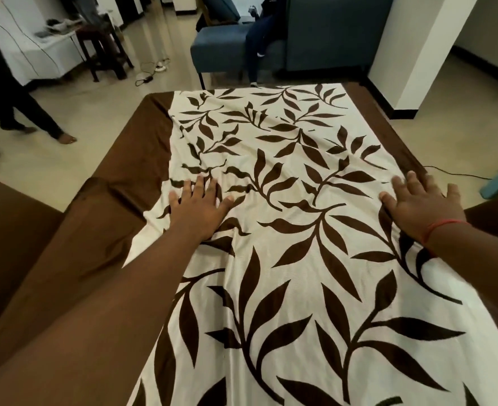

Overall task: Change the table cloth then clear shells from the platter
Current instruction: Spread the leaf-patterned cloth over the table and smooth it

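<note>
Two hands: both flat, fingers spread wide — holding nothing
Left hand [198, 206]: presses the table cloth [286, 230] near the table's left edge
Right hand [417, 205]: presses the cloth at the right edge — beside its brown border [388, 124]

Hands [201, 205] on tablecloth [286, 259] (sofa [315, 33] behind)

Left hand [198, 204], right hand [417, 202] — flat on leaf-print cloth [286, 230].

Looks like a home living rm or lodging lounge: blue sofa [315, 33] w/ someone sitting beyond the table's far edge, glossy tiled floor [66, 159], power strip [160, 67] + cables, dark wooden stool [107, 51], leaf-print tablecloth [286, 200].
</note>
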Action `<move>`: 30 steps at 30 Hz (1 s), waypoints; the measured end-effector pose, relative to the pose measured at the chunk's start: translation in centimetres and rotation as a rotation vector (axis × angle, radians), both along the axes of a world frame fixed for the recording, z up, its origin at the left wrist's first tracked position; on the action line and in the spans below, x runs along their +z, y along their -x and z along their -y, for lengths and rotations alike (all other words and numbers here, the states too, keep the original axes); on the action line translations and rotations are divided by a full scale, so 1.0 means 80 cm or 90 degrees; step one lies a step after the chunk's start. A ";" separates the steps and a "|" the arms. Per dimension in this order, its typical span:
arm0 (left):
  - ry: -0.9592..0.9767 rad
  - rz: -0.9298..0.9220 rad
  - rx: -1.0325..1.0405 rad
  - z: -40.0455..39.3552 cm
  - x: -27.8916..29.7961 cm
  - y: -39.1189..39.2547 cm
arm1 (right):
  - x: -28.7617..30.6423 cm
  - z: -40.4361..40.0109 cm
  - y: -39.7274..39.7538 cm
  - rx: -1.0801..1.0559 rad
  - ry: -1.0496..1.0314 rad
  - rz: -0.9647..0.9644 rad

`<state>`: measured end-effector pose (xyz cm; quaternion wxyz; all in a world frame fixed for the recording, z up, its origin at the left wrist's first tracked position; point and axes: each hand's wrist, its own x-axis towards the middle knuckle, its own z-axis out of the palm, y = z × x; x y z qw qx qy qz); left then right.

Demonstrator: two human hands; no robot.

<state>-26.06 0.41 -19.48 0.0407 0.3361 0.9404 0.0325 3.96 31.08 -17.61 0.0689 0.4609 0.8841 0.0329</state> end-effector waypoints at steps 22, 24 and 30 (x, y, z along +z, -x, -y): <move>0.070 0.170 0.261 0.567 0.020 -0.594 | 0.010 0.578 -0.401 0.221 0.292 -0.068; 0.046 0.169 0.264 0.582 0.019 -0.618 | 0.010 0.591 -0.427 0.212 0.319 -0.085; 0.025 0.181 0.193 0.606 0.024 -0.643 | -0.004 0.621 -0.473 0.252 0.266 -0.118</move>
